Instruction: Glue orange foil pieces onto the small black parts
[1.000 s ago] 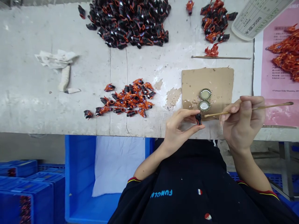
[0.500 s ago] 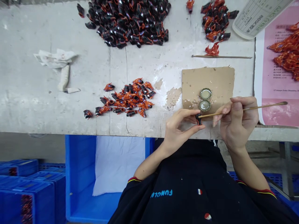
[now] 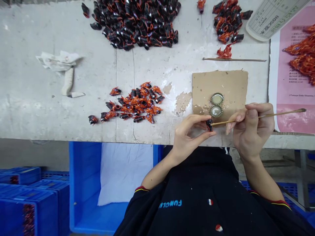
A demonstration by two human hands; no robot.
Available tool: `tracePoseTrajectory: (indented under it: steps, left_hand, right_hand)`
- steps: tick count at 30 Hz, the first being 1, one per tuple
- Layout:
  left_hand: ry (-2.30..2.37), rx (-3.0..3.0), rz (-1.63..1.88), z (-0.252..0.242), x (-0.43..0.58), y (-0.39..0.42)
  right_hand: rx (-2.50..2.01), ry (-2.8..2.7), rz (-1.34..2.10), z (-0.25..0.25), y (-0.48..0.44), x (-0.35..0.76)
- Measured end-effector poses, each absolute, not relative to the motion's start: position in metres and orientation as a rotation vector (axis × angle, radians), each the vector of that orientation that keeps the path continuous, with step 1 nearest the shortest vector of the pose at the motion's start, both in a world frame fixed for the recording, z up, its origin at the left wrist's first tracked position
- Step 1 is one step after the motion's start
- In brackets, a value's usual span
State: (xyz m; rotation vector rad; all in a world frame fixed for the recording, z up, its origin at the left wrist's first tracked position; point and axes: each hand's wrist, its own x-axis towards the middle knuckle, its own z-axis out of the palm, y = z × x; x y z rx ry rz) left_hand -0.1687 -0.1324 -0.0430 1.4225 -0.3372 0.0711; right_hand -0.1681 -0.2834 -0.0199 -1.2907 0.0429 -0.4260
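The person's left hand (image 3: 186, 136) is raised just above the near edge of the pale concrete counter (image 3: 56, 126). Its thumb and index finger (image 3: 200, 118) pinch a small black-and-orange piece (image 3: 209, 125), and the remaining fingers are curled beneath. The piece sits in the air just off the lower edge of a square of brown cardboard (image 3: 231, 85).

The right hand (image 3: 252, 132) grips a thin tan wooden stick (image 3: 278, 114) between thumb and fingertips, with the fingers pressed together. The stick's tip meets the upper right of the black-and-orange piece.

On the cardboard lie two crimped metal bottle caps (image 3: 217, 105), touching each other, inner faces up. Toward the far edge of the counter is a large heap of black-and-orange pieces (image 3: 134, 24), with a smaller heap (image 3: 227, 21) near the far right corner. A looser orange-and-black pile (image 3: 134, 105) lies mid-counter. A second thin stick (image 3: 243, 59) lies beside a crumpled orange scrap (image 3: 224, 52). At the right end, orange pieces (image 3: 301, 55) rest on a pink printed sheet (image 3: 295, 95). A crumpled white rag (image 3: 57, 62) lies toward the left. Below the near edge stands a blue plastic crate (image 3: 83, 183) lined with white sheeting (image 3: 124, 173).
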Motion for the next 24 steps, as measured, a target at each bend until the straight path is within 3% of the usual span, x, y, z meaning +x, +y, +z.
tracePoseTrajectory:
  steps: [24]
  left_hand:
    - [-0.229,1.365,-0.031,-0.0387,-0.1738,-0.1328]
  right_hand:
    - [-1.284,0.027,-0.395,-0.0207,-0.2837,-0.1688]
